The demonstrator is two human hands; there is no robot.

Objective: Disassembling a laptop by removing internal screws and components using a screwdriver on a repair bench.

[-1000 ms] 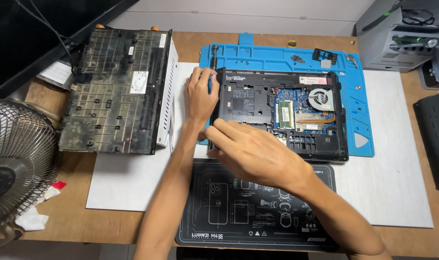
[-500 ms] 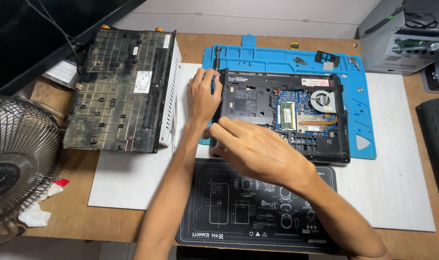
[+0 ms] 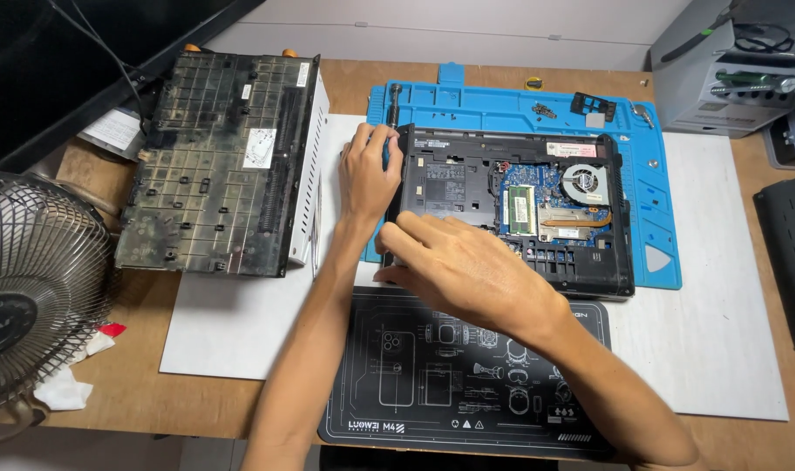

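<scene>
An opened black laptop base (image 3: 519, 205) lies upside down on a blue silicone work mat (image 3: 493, 105), with its green and blue circuit board, memory module and round fan (image 3: 583, 183) exposed. My left hand (image 3: 369, 174) grips the laptop's left edge near the far corner. My right hand (image 3: 467, 270) rests over the near left corner, fingers curled against the casing; what lies under the fingertips is hidden.
A dusty black metal chassis panel (image 3: 219, 161) lies at the left on a white sheet (image 3: 241, 323). A black printed mat (image 3: 450, 384) sits at the front edge. A wire fan guard (image 3: 31, 288) stands far left. Small black parts (image 3: 594, 105) rest on the blue mat.
My left hand has held its place on the laptop's left edge while my right hand has slid slightly along the near left corner. The view has shifted a little.
</scene>
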